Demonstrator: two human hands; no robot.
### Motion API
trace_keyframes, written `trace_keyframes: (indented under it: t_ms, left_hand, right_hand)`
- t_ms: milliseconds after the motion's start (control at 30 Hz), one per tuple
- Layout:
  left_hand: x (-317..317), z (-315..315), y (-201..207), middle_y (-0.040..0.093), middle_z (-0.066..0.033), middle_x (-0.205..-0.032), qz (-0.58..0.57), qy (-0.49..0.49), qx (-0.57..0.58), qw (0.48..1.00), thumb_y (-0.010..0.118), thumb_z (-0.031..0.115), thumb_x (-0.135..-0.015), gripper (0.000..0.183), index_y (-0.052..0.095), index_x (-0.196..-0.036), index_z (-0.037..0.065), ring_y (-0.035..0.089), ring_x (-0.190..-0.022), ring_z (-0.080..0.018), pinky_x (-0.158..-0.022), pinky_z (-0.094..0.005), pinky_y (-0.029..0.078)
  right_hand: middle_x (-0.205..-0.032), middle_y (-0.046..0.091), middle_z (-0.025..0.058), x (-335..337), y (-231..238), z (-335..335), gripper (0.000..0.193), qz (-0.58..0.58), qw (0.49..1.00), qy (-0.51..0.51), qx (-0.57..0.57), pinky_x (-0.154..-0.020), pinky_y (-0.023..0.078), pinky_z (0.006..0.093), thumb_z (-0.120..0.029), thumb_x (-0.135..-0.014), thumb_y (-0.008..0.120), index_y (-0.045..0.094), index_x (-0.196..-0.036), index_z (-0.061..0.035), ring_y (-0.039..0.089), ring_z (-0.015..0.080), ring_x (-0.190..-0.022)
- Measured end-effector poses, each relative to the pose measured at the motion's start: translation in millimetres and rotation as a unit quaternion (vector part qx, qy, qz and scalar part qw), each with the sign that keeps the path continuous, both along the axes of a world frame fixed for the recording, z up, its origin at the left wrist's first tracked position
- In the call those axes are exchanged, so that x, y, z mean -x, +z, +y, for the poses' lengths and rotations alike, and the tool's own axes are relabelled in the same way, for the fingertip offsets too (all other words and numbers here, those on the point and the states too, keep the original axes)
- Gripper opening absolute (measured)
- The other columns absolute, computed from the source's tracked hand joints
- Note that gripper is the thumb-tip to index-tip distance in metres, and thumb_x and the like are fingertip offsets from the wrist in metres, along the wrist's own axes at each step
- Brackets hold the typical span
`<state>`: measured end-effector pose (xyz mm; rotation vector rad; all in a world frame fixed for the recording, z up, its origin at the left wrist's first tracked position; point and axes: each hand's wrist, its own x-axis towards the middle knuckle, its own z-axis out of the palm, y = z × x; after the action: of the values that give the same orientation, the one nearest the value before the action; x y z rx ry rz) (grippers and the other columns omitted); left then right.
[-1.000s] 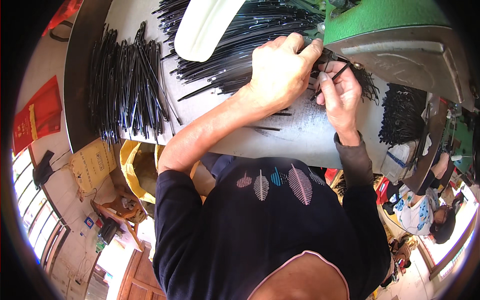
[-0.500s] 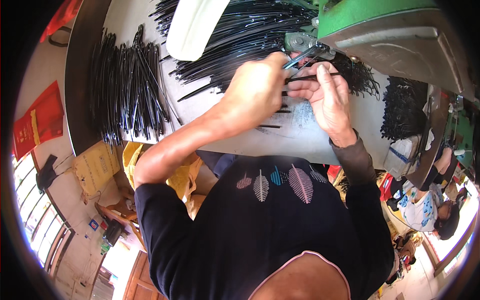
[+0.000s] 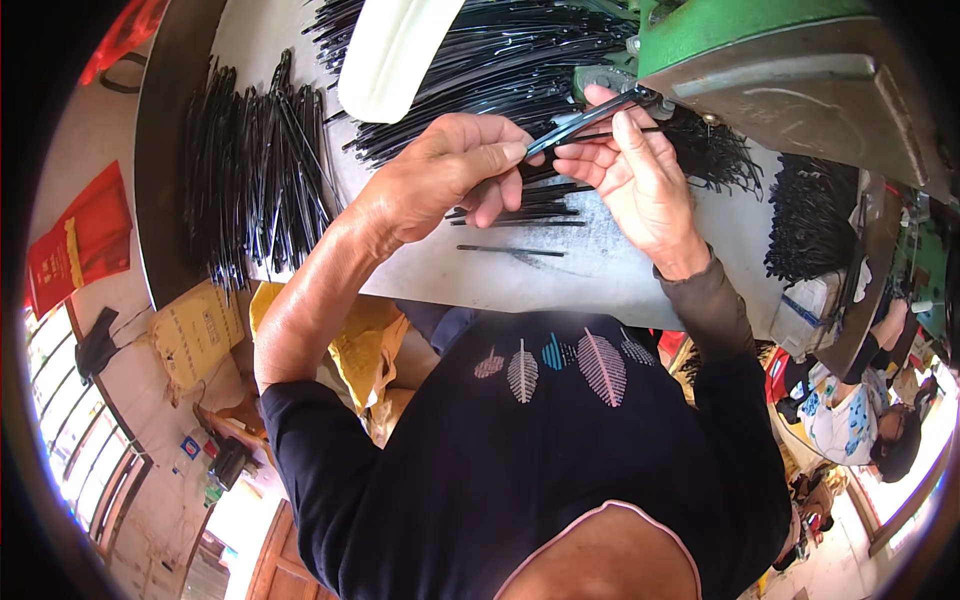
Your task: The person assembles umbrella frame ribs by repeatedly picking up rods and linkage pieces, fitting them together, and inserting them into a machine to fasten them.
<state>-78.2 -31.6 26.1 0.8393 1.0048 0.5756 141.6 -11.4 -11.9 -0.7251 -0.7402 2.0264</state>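
Slim black strips with a bluish shine (image 3: 580, 126) slant up to the green machine's tool. My left hand (image 3: 450, 170) pinches their lower end between thumb and fingers. My right hand (image 3: 645, 195) sits close by, palm up, its thumb and curled fingers around a thin black strip (image 3: 625, 133) just under the machine. Below the hands, several short black strips (image 3: 535, 207) lie on the pale tabletop (image 3: 430, 275), and a single one (image 3: 510, 251) lies nearer its front edge. Where the strips meet the tool is partly hidden by my right fingers.
The green machine (image 3: 745, 45) overhangs at the right. A large pile of black strips (image 3: 500, 50) lies behind my hands; another bundle (image 3: 260, 180) lies left. A white curved piece (image 3: 395, 60) hangs over the pile. Stacked black parts (image 3: 815, 220) and another person (image 3: 850, 410) are right.
My left hand has drawn back left and down from the tool, and its fingers now show plainly. My right hand has shifted slightly, its fingers higher. The loose strips below show more.
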Motion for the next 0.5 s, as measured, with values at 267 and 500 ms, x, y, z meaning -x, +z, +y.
trace_keyframes:
  t_ms: [267,500]
  left_hand:
    - [10,-3,14,0.064,-0.0103,-0.072,0.131,-0.02,-0.096,0.986,0.043,0.02,-0.1,0.027,0.054,-0.108,-0.004,0.059,-0.055,-0.0128,-0.053,-0.0225,0.047]
    - [-10,-5,-13,0.064,-0.02,-0.093,-0.166,0.198,0.096,0.961,0.039,0.01,-0.098,0.027,0.048,-0.115,-0.01,0.065,-0.079,-0.0261,-0.074,-0.036,0.055]
  right_hand:
    - [-0.098,0.064,0.0163,1,1,1,0.032,0.02,0.999,0.015,-0.029,-0.083,0.055,0.0423,-0.024,-0.102,0.039,0.05,-0.12,0.0002,0.066,0.0274,-0.089]
    - [-0.103,0.065,0.0183,-46,-18,10,0.025,0.09,0.985,-0.144,0.015,-0.094,0.05,0.0462,-0.022,-0.1,0.044,0.058,-0.105,-0.002,0.064,0.0302,-0.1]
